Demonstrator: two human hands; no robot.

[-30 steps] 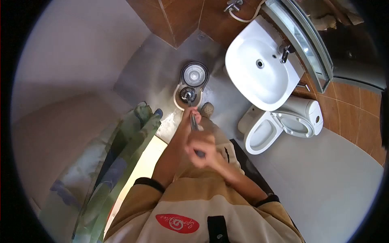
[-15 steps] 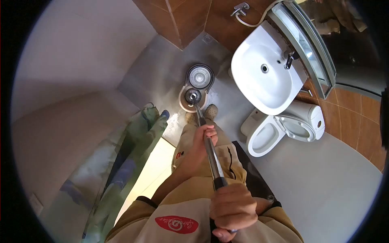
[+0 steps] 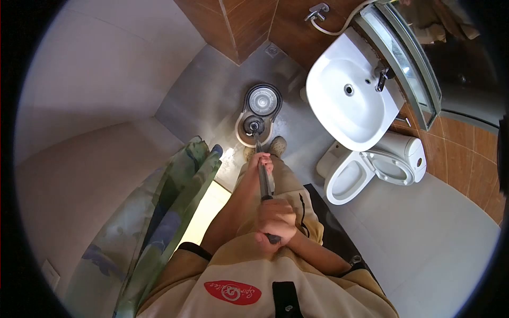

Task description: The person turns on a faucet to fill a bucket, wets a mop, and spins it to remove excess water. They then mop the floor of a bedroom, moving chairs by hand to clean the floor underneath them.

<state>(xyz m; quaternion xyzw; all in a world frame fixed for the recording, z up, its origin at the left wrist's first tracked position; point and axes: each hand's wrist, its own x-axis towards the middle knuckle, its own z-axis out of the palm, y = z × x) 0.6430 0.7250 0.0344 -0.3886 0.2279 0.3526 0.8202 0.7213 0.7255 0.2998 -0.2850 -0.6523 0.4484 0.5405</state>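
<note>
Both hands are closed round a metal mop handle (image 3: 264, 183) with a black grip. My left hand (image 3: 261, 163) holds it lower down, nearer the floor. My right hand (image 3: 276, 220) is wrapped round the grip close to its top end, in front of my body. The handle's lower end meets a dark round mop head (image 3: 253, 125) inside the near part of a bucket (image 3: 238, 133) on the floor. At the bucket's far part sits a round spin basket (image 3: 262, 101) with a dark rim. My shoes (image 3: 278, 146) are just behind the bucket.
A white sink (image 3: 331, 111) hangs at the right, with a toilet (image 3: 347, 180) beside it. A patterned curtain (image 3: 177, 212) hangs at the left. The grey floor (image 3: 196, 90) has a drain (image 3: 272, 50) near the far tiled corner.
My right hand has moved forward and left, away from my body, along with the handle's top end. My left hand has shifted slightly toward the bucket. The handle now looks shorter.
</note>
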